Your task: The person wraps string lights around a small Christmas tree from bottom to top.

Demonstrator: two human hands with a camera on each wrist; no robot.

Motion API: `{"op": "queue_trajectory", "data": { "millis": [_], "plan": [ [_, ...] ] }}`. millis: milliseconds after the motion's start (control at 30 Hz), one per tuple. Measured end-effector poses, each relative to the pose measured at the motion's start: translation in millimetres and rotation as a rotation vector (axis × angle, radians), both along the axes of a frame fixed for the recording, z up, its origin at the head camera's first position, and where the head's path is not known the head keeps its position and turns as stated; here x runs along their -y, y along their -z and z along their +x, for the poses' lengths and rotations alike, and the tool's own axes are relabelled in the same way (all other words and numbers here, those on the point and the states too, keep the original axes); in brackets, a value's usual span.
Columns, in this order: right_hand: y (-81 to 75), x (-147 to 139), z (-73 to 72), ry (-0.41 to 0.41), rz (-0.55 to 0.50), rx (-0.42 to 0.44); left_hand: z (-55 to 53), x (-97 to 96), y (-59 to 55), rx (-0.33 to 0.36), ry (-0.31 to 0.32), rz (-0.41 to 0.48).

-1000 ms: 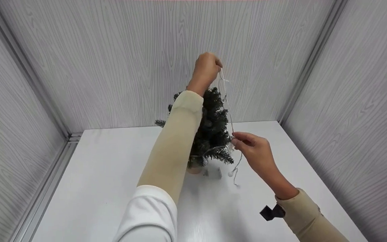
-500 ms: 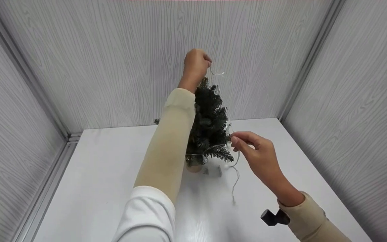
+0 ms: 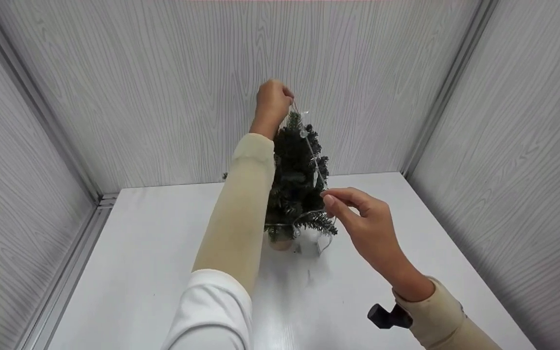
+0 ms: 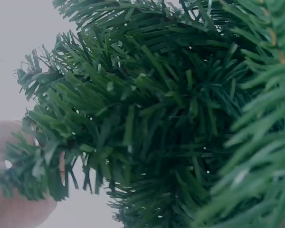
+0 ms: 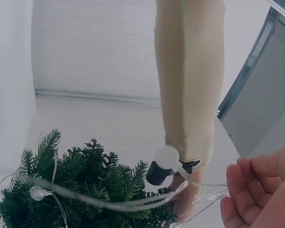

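String lights (image 3: 304,133) along green tree (image 3: 290,192)

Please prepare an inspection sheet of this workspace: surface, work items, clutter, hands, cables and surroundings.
Surface: white table, with reflections
Work items: green tree, upright; light string
Clutter: small pale box near the tree's base; purpose unclear
Hands: left hand pinches the light string near the tree's tip; right hand pinches it lower down
Cables: the light string's wire, also crossing the tree below
Surroundings: grey wood-patterned panels behind and at both sides
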State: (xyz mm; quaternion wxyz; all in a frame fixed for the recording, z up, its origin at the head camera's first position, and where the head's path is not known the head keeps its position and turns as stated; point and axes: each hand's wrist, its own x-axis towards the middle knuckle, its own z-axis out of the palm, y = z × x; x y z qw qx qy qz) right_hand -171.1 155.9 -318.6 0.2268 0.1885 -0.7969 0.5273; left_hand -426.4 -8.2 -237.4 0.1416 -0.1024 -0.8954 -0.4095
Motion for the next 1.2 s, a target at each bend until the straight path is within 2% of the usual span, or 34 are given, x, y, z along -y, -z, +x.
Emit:
{"op": "queue_trajectory", "data": {
  "millis": [233, 433, 567, 733, 933, 1067, 1200],
  "plan": [
    [-1.0, 7.6, -3.6, -0.044, 0.008, -0.015, -2.9, 15.6, 10.8, -0.023, -0.023, 0.032],
    [3.3, 6.5, -8.8, -0.03, 0.006, -0.032, -3.1, 28.5, 23.9, -0.015, 0.021, 0.114],
    [6.3, 4.7, -12.8, -0.034, 0.001, -0.024, -4.4, 33.4, 29.3, 0.025, 0.049, 0.188],
    [10.3, 0.9, -16.4, -0.011, 0.012, -0.014, -5.8, 36.8, 32.2, 0.079, 0.106, 0.241],
    [11.1, -4.6, -19.7, 0.009, 0.019, -0.018, -2.9, 38.3, 29.2, 0.084, 0.15, 0.251],
    [10.5, -7.8, -19.8, 0.018, 0.013, -0.017, 6.7, 34.4, 23.5, 0.042, 0.211, 0.267],
    [10.7, -9.9, -17.5, 0.039, 0.014, 0.002, 31.2, 34.7, 18.2, -0.012, 0.266, 0.279]
  ]
}}
